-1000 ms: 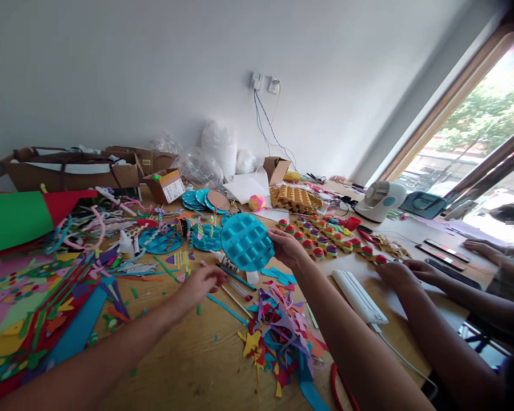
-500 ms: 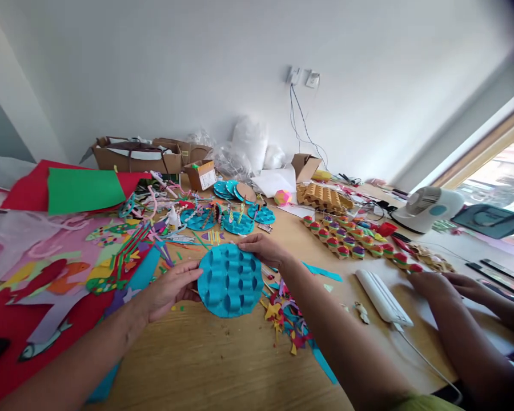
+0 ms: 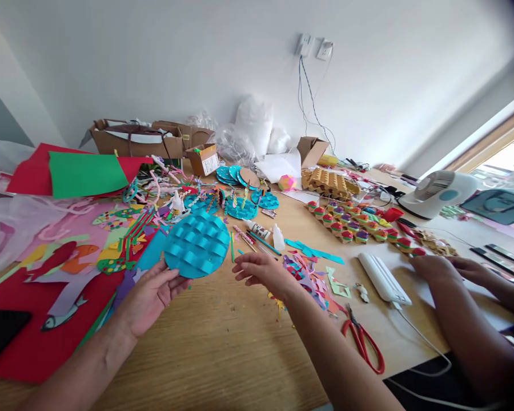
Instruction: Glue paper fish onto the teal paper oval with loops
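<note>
A round blue disc (image 3: 197,242) with a woven strip pattern is pinched at its lower left edge by my left hand (image 3: 158,291), tilted above the table. My right hand (image 3: 261,274) is apart from the disc, fingers loosely spread, with nothing in it. Past the right hand lie a white glue bottle (image 3: 278,238), several pencils and sticks, and blue strips (image 3: 314,250). Colourful paper scraps (image 3: 306,279) lie beside and beneath the right wrist. More blue discs (image 3: 244,209), some with upright decorations, rest farther back.
Red-handled pliers (image 3: 362,339) lie near my right forearm. A white power bank (image 3: 383,279) with a cable is to the right, near another person's hands (image 3: 441,271). Painted egg-carton pieces (image 3: 338,222), a fan (image 3: 439,194) and felt sheets (image 3: 21,337) surround the work area.
My right hand has let go of the disc. My left hand has moved it left and up and tilted it. The view has shifted, showing the red-handled pliers.
</note>
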`<action>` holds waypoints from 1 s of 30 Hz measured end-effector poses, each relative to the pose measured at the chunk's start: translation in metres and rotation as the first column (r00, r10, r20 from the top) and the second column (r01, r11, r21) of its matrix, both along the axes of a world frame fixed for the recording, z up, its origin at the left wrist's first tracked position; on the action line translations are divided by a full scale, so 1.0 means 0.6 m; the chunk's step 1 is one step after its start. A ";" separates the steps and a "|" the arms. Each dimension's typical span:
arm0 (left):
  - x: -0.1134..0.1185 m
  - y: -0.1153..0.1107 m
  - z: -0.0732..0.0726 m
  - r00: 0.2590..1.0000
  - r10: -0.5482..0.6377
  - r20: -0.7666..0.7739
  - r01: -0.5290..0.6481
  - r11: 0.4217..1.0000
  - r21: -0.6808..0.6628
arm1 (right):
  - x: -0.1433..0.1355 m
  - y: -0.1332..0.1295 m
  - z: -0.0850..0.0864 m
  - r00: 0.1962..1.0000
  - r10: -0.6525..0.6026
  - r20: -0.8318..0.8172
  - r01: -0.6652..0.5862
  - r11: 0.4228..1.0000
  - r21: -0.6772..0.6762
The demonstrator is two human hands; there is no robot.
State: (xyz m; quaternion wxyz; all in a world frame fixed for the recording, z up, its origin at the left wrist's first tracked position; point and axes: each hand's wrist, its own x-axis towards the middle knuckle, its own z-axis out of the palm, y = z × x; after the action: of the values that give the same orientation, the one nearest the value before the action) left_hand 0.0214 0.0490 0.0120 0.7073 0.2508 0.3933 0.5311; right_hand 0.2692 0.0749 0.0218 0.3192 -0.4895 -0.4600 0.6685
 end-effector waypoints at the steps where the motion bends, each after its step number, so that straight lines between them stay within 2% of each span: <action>1: 0.007 -0.007 -0.003 1.000 0.006 0.008 -0.006 1.000 -0.023 | -0.008 -0.012 -0.005 0.999 0.000 -0.040 -0.001 1.000 -0.012; 5: 0.035 -0.038 -0.017 1.000 -0.003 0.029 0.006 0.995 -0.101 | -0.030 -0.041 -0.019 0.987 -0.053 -0.152 0.051 0.999 -0.017; 9: 0.060 -0.064 -0.030 0.999 -0.035 0.017 0.037 0.983 -0.177 | -0.033 -0.049 -0.025 0.977 -0.100 -0.189 0.100 0.995 -0.009; 11: 0.065 -0.073 -0.035 0.995 -0.102 -0.001 0.100 0.980 -0.169 | -0.026 -0.049 -0.027 0.974 -0.132 -0.183 0.132 0.991 -0.014; 13: 0.056 -0.076 -0.041 0.965 -0.249 -0.087 0.236 0.963 -0.130 | -0.009 -0.051 -0.028 0.971 -0.164 -0.173 0.162 0.986 -0.026; 15: 0.030 -0.070 -0.047 0.869 -0.385 -0.309 0.373 0.922 -0.101 | 0.017 -0.055 -0.029 0.968 -0.191 -0.165 0.188 0.982 -0.036; 16: 0.011 -0.064 -0.051 0.795 -0.383 -0.470 0.392 0.916 -0.085 | 0.032 -0.058 -0.029 0.964 -0.213 -0.160 0.209 0.977 -0.036; 17: -0.010 -0.057 -0.054 0.686 -0.330 -0.648 0.395 0.917 -0.049 | 0.047 -0.062 -0.030 0.963 -0.225 -0.150 0.222 0.974 -0.042; 18: -0.030 -0.049 -0.058 0.550 -0.176 -0.816 0.380 0.923 0.057 | 0.061 -0.066 -0.030 0.961 -0.239 -0.142 0.234 0.971 -0.049; 19: -0.049 -0.042 -0.061 0.391 0.008 -0.920 0.423 0.886 0.188 | 0.073 -0.069 -0.030 0.956 -0.261 -0.135 0.256 0.965 -0.056; 20: -0.064 -0.036 -0.065 0.247 0.181 -0.952 0.498 0.819 0.285 | 0.082 -0.072 -0.031 0.952 -0.277 -0.128 0.271 0.960 -0.063; 21: -0.073 -0.031 -0.069 0.138 0.305 -0.942 0.596 0.734 0.325 | 0.089 -0.075 -0.032 0.949 -0.289 -0.124 0.282 0.957 -0.068; 22: -0.078 -0.029 -0.073 0.059 0.404 -0.913 0.682 0.651 0.332 | 0.093 -0.077 -0.033 0.948 -0.296 -0.120 0.289 0.955 -0.072; 24: -0.074 -0.028 -0.081 -0.039 0.515 -0.856 0.794 0.537 0.286 | 0.094 -0.080 -0.036 0.950 -0.291 -0.116 0.284 0.956 -0.073; 25: -0.067 -0.028 -0.085 -0.067 0.532 -0.844 0.820 0.511 0.257 | 0.093 -0.080 -0.038 0.952 -0.283 -0.114 0.277 0.958 -0.070; 27: -0.050 -0.028 -0.089 -0.088 0.500 -0.861 0.838 0.505 0.208 | 0.090 -0.079 -0.042 0.958 -0.266 -0.107 0.260 0.964 -0.061; 30: -0.037 -0.023 -0.088 -0.041 0.361 -0.932 0.828 0.534 0.170 | 0.085 -0.077 -0.047 0.966 -0.241 -0.094 0.236 0.970 -0.062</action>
State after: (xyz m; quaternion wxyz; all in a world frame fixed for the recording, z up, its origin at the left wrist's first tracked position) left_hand -0.0009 0.0354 -0.0410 0.1183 0.8916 0.4166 0.1319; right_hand 0.3202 0.0285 -0.0063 0.4077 -0.5147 -0.3640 0.6606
